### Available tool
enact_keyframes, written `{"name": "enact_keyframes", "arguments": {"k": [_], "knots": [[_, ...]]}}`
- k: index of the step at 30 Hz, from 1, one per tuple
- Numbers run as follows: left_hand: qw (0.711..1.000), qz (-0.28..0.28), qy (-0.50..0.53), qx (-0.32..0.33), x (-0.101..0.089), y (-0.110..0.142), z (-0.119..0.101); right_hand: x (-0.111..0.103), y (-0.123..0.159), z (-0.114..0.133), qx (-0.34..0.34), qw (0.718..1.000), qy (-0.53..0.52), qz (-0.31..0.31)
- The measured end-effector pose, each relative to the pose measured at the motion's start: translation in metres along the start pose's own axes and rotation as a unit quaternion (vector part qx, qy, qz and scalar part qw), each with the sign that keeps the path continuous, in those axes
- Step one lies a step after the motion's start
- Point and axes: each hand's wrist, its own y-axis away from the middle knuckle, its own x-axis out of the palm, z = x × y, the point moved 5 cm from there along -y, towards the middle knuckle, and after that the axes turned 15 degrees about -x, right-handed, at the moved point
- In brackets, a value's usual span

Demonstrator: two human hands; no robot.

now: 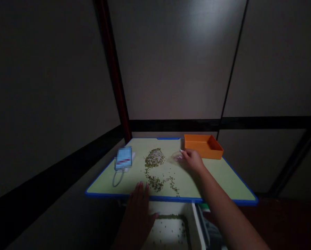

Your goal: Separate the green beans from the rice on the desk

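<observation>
My right hand (194,159) pinches the rim of a small clear dish (176,157), which is slightly blurred and has some pale pieces in it. Left of the dish, a pile of small greenish and whitish grains (154,158) lies on the yellow-green tabletop (189,184). Closer to me is a looser scatter of greenish grains (156,183). My left hand (139,205) is at the near edge of the table, its fingers stretched out beside that scatter and its thumb spread over the drawer. Nothing shows in this hand.
An orange box (203,147) stands at the back right. A blurred-out blue-and-white item with a loop of cord (123,159) lies at the left. Below the table's blue edge (176,199), an open white drawer (168,236) holds scattered grains. Walls stand behind and left.
</observation>
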Motion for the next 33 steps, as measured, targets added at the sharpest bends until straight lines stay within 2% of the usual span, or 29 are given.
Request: {"name": "enact_keyframes", "arguments": {"k": [3, 5, 8, 15, 18, 23, 27, 33], "knots": [[1.0, -0.021, 0.007, 0.004, 0.0, -0.004, 0.006, 0.007, 0.01, 0.002, 0.005, 0.999, -0.025, 0.033], [0.999, -0.019, 0.009, 0.028, 0.001, -0.007, 0.007, 0.015, 0.015, 0.01, -0.003, 0.993, -0.069, 0.099], [0.999, -0.008, 0.004, 0.032, 0.004, -0.011, 0.009, 0.026, 0.019, 0.024, -0.013, 0.969, -0.165, 0.181], [1.0, 0.016, -0.009, 0.026, 0.005, -0.013, 0.012, 0.026, 0.021, 0.037, -0.015, 0.935, -0.269, 0.23], [0.999, 0.035, -0.009, 0.015, 0.008, -0.013, 0.013, 0.026, 0.02, 0.034, 0.002, 0.932, -0.283, 0.226], [0.999, 0.032, -0.011, 0.018, 0.008, -0.013, 0.015, 0.029, 0.018, 0.028, 0.039, 0.93, -0.305, 0.2], [0.999, 0.03, -0.023, 0.029, 0.006, -0.014, 0.014, 0.028, 0.014, 0.021, 0.028, 0.935, -0.312, 0.166], [0.998, -0.015, -0.025, 0.048, 0.001, -0.014, 0.011, 0.021, 0.007, 0.013, -0.002, 0.944, -0.323, 0.071]]}}
